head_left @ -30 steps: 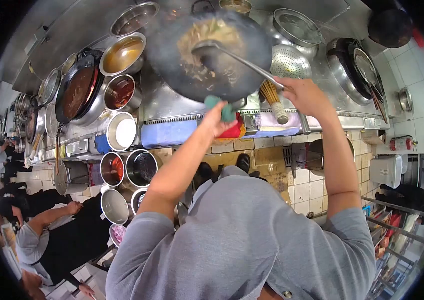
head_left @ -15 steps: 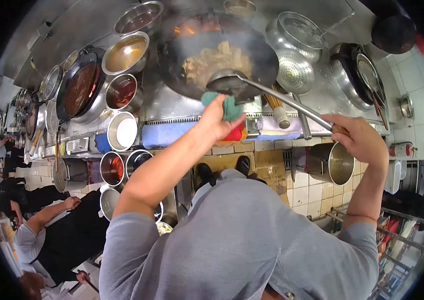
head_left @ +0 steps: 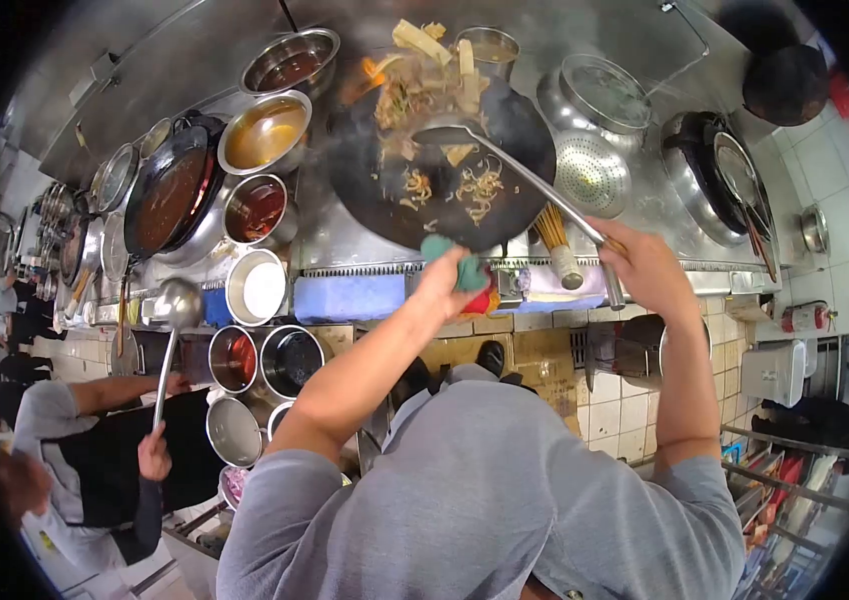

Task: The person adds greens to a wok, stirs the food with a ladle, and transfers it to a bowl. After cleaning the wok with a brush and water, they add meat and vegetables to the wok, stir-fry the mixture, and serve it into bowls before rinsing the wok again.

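Appearing heavy and rigid, the broad, dark, rounded wok [head_left: 370, 195] over the steel stovetop [head_left: 335, 238] is best held at its near edge. The smooth metal ladle [head_left: 547, 192] is gripped by the closed fingers of the right hand [head_left: 645, 275], the soft green cloth [head_left: 435, 247] is clamped in those of the left hand [head_left: 445, 290], and limp, slippery-looking strips [head_left: 480, 186] are strewn inside.

Single head-worn view, looking forward and steeply down, forearms close, cooktop farther off

- Steel counter [head_left: 330, 240], carrying metal bowls [head_left: 265, 137] left of centre
- Folded blue cloth [head_left: 350, 297] along its front edge
- Bristled brush [head_left: 556, 245] on its right half
- Tiled floor [head_left: 607, 405], flattened cardboard [head_left: 545, 372] on it
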`<act>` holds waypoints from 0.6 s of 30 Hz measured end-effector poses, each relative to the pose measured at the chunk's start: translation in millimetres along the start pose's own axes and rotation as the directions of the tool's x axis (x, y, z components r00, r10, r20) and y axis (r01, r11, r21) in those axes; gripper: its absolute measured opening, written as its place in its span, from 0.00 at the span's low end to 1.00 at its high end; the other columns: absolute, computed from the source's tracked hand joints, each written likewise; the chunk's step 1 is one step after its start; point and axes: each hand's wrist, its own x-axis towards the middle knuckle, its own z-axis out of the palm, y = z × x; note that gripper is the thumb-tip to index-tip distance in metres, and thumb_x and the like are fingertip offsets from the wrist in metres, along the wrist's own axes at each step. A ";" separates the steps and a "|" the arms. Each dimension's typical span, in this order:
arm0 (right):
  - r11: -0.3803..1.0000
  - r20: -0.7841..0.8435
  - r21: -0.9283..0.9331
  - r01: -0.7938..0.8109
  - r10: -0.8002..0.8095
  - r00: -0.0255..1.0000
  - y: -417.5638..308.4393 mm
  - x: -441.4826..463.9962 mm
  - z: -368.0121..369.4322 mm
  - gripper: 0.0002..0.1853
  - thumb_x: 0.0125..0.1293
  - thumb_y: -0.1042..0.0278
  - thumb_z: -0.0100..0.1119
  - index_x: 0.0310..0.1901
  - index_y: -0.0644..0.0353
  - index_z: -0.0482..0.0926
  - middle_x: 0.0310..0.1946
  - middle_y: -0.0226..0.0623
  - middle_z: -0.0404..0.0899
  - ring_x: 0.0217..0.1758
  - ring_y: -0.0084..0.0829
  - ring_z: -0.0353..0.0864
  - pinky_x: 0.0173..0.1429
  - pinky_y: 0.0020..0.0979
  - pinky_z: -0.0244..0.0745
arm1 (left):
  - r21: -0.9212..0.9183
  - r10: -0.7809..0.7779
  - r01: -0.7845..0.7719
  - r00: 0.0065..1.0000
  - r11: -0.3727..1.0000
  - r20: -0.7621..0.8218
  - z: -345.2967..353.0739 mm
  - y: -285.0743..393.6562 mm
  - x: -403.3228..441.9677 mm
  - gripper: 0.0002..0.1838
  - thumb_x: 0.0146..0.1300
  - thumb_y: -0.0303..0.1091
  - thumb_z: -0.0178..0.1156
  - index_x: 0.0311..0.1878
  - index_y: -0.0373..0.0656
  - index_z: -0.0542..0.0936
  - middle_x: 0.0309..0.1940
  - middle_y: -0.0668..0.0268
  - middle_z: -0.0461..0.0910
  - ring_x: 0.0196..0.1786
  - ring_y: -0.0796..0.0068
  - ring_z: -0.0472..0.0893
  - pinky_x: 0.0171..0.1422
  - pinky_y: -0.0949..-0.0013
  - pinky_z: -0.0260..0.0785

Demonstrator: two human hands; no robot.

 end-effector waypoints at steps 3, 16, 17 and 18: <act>0.982 0.150 -0.035 -0.185 0.188 0.971 -6.9 -36.2 -30.1 0.22 0.58 0.73 0.55 0.56 0.52 0.72 0.31 0.47 0.79 0.35 0.46 0.79 0.41 0.37 0.72 | -0.027 0.121 -0.120 0.992 0.992 0.023 9.9 36.2 28.3 0.05 0.60 0.36 0.52 0.37 0.48 0.70 0.32 0.68 0.73 0.36 0.69 0.75 0.40 0.60 0.74; 0.675 0.146 0.649 -0.352 0.344 0.928 51.3 4.1 114.4 0.16 0.68 0.68 0.44 0.55 0.61 0.67 0.16 0.30 0.67 0.15 0.22 0.67 0.17 0.26 0.62 | 0.283 -0.149 0.067 0.949 0.957 0.279 -57.5 0.5 4.7 0.15 0.59 0.41 0.60 0.44 0.44 0.73 0.31 0.63 0.76 0.26 0.75 0.76 0.31 0.72 0.74; 0.652 0.090 0.691 -0.311 0.350 0.933 45.0 24.5 113.8 0.14 0.68 0.68 0.43 0.53 0.62 0.67 0.15 0.28 0.66 0.13 0.21 0.65 0.15 0.25 0.59 | 0.363 -0.124 0.046 0.973 0.931 0.196 -67.1 -19.0 -3.7 0.13 0.59 0.37 0.60 0.44 0.43 0.73 0.33 0.63 0.77 0.27 0.74 0.76 0.32 0.71 0.74; 0.632 0.117 0.707 -0.317 0.338 0.934 42.9 49.5 112.8 0.13 0.68 0.67 0.43 0.50 0.62 0.68 0.15 0.28 0.66 0.13 0.22 0.65 0.15 0.26 0.60 | 0.343 -0.106 0.052 0.984 0.938 0.140 -78.3 -36.9 -9.0 0.13 0.57 0.33 0.60 0.44 0.43 0.73 0.33 0.64 0.76 0.29 0.73 0.77 0.32 0.69 0.74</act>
